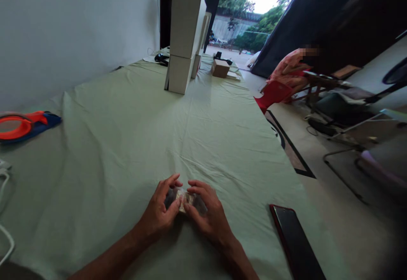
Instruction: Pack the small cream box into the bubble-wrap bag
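- The small packet in transparent plastic (184,202) sits low over the table (127,148), between the left hand (163,202) and the right hand (210,212).
- Both grips curve around it, thumbs at its near side; whether either one pinches firmly, I cannot tell.
- The plastic looks thin and slick, so a light or uneven hold could let the packet slip; pulling the hands apart hard could tear the film and spill whatever is inside, which is too blurred to name.
- The green tablecloth (104,195) is wrinkled, and a dragging wrist could bunch it.
- To the right, the red-cased smartphone (297,239) lies near the table's right edge; a wide sweep of the right elbow could nudge it toward the floor (343,216).
- Leftward, cloth separates the left forearm from the white cable (6,233), a possible snag at the far side.
- Forward gives the most room: the stacked white boxes (184,38) stand well apart from the fingertips.
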Tool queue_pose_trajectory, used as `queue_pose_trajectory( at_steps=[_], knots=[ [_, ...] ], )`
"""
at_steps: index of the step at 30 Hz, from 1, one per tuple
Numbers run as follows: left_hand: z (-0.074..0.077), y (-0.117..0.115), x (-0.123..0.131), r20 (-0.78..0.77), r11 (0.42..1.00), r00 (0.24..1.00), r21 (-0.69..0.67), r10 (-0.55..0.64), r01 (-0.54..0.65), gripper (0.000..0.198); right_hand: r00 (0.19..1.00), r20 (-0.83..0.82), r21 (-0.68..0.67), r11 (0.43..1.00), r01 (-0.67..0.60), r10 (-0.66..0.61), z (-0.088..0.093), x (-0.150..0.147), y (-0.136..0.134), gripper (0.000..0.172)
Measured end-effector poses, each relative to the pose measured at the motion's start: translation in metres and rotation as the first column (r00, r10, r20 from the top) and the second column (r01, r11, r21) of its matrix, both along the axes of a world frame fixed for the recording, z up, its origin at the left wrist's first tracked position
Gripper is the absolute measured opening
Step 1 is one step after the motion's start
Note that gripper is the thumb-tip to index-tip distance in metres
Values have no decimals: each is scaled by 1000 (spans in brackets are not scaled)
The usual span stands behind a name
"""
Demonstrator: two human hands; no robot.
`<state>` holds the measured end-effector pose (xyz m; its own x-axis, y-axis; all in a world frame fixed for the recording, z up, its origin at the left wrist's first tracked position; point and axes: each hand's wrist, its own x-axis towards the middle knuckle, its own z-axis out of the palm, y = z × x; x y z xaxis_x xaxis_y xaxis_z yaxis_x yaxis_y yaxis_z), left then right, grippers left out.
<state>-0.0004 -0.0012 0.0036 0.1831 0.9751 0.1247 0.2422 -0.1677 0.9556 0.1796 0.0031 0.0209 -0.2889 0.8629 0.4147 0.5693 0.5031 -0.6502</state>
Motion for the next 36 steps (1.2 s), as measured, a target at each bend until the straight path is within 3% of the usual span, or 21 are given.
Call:
queue_pose_trajectory(
  at_steps=[5, 9, 15, 20, 25, 28, 31, 36],
  knots=[
    [1, -2, -1, -4, 1000, 1000, -20, -4, 4, 54, 1000, 20, -11, 1000, 18, -18, 6, -1, 2, 15],
    [4, -3, 0, -76, 998, 995, 23, 61, -60, 54, 998, 41, -20, 999, 37, -36, 10, -3, 7, 7],
    [-1, -4, 5, -212, 990, 972, 111, 105, -83, 62, 998, -4, -79, 995, 68, -69, 13, -7, 10, 13],
    [0, -6, 3, -134, 990, 989, 111, -69, 84, 83, 979, -156, -234, 968, 91, -130, 32, -11, 9, 17],
    [0, -5, -4, 38, 994, 994, 54, -101, 99, 89, 957, -225, -304, 946, 109, -182, 41, -13, 30, 18],
    [-3, -2, -8, 173, 991, 976, -6, -131, 134, 81, 916, -328, -372, 923, 98, -230, 35, -11, 51, 17],
    [-6, 2, -10, 257, 987, 958, -62, -126, 146, 60, 886, -392, -420, 905, 68, -249, 23, -11, 68, 15],
    [-7, 11, -8, 289, 974, 953, -171, -94, 148, 38, 864, -438, -492, 871, 1, -249, 7, -6, 81, 21]
  ],
)
